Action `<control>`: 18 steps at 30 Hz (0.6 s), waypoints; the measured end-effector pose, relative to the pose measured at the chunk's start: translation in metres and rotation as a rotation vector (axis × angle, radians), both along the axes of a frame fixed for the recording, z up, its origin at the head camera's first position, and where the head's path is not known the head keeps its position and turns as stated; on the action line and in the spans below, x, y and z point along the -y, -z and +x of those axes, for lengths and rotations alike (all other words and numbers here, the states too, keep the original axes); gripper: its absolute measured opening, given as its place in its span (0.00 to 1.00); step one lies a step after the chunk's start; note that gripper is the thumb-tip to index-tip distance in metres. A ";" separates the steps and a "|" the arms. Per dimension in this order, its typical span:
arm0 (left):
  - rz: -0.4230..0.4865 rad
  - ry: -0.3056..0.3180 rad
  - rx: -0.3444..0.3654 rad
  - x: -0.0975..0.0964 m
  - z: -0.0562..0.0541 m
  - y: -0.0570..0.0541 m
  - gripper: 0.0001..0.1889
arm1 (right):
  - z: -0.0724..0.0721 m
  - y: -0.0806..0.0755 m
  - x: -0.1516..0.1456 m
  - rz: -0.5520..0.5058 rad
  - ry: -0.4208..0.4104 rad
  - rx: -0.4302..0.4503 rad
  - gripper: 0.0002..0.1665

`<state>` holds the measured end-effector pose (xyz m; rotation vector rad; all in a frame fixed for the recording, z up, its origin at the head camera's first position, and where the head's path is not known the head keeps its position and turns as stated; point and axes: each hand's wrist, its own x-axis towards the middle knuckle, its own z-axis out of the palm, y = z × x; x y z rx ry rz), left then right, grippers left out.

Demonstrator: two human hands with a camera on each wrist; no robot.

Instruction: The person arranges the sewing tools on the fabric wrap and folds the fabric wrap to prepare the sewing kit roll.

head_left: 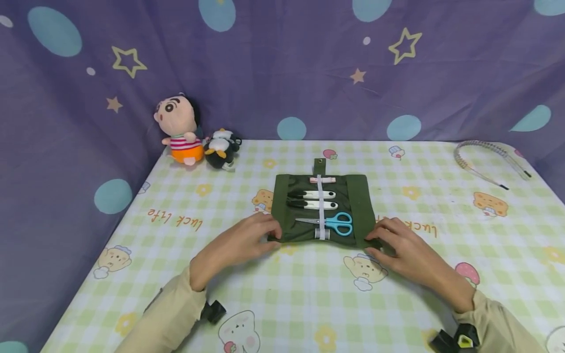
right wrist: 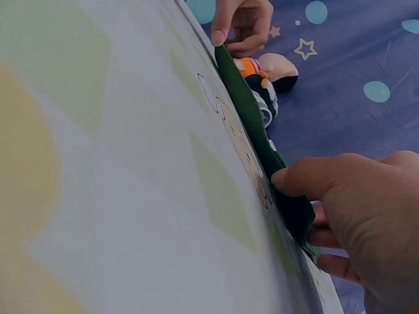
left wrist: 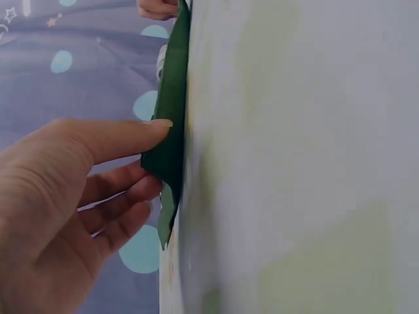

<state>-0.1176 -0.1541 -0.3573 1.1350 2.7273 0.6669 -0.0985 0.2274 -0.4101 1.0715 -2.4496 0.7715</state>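
A dark green fabric sewing kit pouch [head_left: 340,196] lies unfolded on the table, its snap tab [head_left: 320,166] pointing away from me. Under its white elastic band [head_left: 321,211] sit blue-handled scissors [head_left: 340,224], two white-handled tools with black tips [head_left: 314,205], a pale pink item [head_left: 322,180] and a small silvery cylinder [head_left: 321,234]. My left hand [head_left: 249,238] pinches the pouch's near left corner, thumb [left wrist: 154,131] on the near side and fingers behind. The near right corner is pinched by my right hand [head_left: 399,252]. In both wrist views the near edge is lifted.
At the back left stand a doll in striped top and orange shorts [head_left: 185,139] and a black-and-white penguin plush [head_left: 220,148]. A braided headband [head_left: 478,152] lies at the back right. The checked tablecloth [head_left: 304,289] covers the table; a purple curtain [head_left: 265,73] hangs behind.
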 end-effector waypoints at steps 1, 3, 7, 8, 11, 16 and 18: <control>0.011 0.001 -0.014 0.001 0.000 0.002 0.04 | 0.000 0.000 0.000 0.001 0.000 -0.001 0.15; 0.037 -0.003 -0.030 0.003 0.002 0.004 0.04 | 0.001 0.000 -0.001 0.004 0.003 -0.002 0.15; 0.092 -0.015 -0.045 0.005 0.002 0.009 0.03 | 0.001 0.000 -0.001 0.003 0.008 -0.001 0.15; 0.102 -0.020 -0.041 0.006 0.002 0.010 0.03 | 0.002 0.000 -0.001 0.003 0.010 0.001 0.15; 0.122 -0.036 -0.022 0.007 0.001 0.013 0.03 | 0.002 0.001 -0.001 -0.001 0.015 -0.002 0.15; 0.145 -0.067 0.009 0.010 0.001 0.015 0.02 | -0.001 0.002 -0.001 -0.038 0.000 -0.044 0.08; 0.153 -0.074 0.012 0.010 0.001 0.015 0.02 | -0.002 0.002 0.000 -0.053 -0.007 -0.069 0.15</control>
